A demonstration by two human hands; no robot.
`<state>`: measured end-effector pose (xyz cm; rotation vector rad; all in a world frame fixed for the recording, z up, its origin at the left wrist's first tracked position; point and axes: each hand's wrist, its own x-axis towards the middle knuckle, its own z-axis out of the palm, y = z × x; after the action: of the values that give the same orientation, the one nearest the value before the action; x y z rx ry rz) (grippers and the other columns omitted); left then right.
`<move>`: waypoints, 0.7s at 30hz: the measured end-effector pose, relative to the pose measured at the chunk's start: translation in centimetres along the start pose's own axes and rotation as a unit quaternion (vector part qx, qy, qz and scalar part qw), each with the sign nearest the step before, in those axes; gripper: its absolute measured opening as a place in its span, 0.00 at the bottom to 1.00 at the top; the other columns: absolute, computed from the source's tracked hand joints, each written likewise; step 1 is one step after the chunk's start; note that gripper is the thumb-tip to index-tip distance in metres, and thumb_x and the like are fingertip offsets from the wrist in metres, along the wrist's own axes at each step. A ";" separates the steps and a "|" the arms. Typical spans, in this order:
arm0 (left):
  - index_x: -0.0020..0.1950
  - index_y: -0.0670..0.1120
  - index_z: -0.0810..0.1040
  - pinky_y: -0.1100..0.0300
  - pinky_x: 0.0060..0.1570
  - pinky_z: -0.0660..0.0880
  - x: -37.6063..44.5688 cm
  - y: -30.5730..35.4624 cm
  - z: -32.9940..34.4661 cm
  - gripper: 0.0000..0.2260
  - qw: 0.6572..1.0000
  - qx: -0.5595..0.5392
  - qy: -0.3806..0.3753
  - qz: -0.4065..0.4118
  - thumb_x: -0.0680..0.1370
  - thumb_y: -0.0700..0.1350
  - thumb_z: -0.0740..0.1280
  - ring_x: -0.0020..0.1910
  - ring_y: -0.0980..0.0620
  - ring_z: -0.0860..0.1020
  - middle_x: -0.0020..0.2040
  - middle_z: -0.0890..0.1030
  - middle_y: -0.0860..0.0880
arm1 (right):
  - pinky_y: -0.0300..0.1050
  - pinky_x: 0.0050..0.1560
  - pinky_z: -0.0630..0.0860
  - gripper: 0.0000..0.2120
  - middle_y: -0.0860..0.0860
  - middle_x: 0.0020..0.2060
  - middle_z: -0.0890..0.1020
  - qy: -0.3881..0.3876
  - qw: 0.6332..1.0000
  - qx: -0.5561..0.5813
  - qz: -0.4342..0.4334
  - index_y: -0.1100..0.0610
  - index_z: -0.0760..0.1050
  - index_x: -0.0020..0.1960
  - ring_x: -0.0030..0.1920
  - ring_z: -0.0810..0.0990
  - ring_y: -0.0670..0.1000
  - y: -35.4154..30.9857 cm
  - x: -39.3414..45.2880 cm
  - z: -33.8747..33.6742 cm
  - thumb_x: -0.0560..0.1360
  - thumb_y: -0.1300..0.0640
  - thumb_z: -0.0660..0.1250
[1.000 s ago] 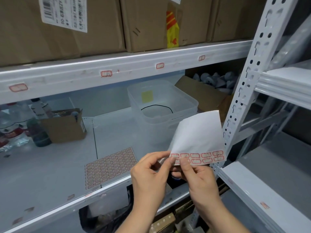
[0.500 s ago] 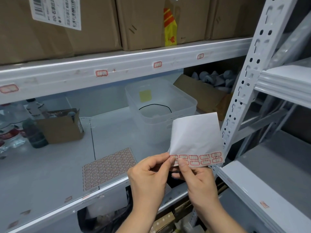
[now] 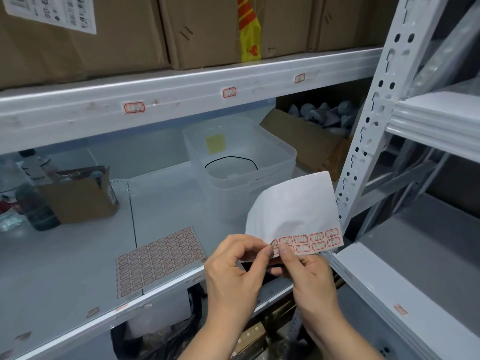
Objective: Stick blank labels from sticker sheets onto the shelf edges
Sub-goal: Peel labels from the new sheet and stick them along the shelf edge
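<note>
Item: sticker sheet [image 3: 293,216], lower centre of frame, nearly spent; my right hand [image 3: 309,276] pinches its bottom edge; left hand [image 3: 233,266] grip nips a corner label [image 3: 274,245]; risk as I judge it: label tears or curls onto itself; upper shelf edge [image 3: 181,100] awaits.

Two bare hands rise from the lower centre of the frame, the left hand [image 3: 235,272] and the right hand [image 3: 309,278] side by side. No gloves, rings or watch are worn. Both forearms are uncovered to the bottom edge, with no sleeve in sight. The fingernails are short and unpainted.
</note>
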<state>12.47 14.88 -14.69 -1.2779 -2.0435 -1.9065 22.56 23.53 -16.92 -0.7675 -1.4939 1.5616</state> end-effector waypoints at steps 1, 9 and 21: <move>0.41 0.49 0.86 0.72 0.42 0.74 0.0 0.0 0.1 0.07 1.000 -0.001 -0.005 0.001 0.72 0.37 0.79 0.41 0.57 0.82 0.40 0.84 0.55 | 0.39 0.40 0.83 0.14 0.51 0.42 0.90 -0.002 1.000 0.001 0.002 0.51 0.89 0.46 0.45 0.89 0.49 -0.1 0.0 0.0 0.76 0.47 0.66; 0.41 0.50 0.85 0.62 0.41 0.78 0.3 -0.6 0.8 0.07 0.999 -0.019 -0.035 -0.008 0.74 0.39 0.78 0.42 0.53 0.83 0.40 0.83 0.54 | 0.40 0.39 0.82 0.16 0.54 0.42 0.90 -0.002 1.000 0.007 0.011 0.55 0.89 0.46 0.46 0.89 0.52 -0.1 0.5 -0.6 0.76 0.47 0.66; 0.42 0.56 0.84 0.69 0.38 0.74 0.0 -3.1 1.4 0.03 0.996 -0.054 0.002 -0.071 0.73 0.54 0.75 0.39 0.53 0.82 0.40 0.83 0.55 | 0.38 0.35 0.82 0.17 0.56 0.40 0.89 0.030 0.997 0.039 0.064 0.58 0.87 0.45 0.37 0.87 0.50 1.3 1.5 -1.4 0.74 0.46 0.67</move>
<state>11.32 16.42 -17.47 -1.1788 -2.1088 -2.1047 22.84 25.59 -18.15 -0.8718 -1.3556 1.6658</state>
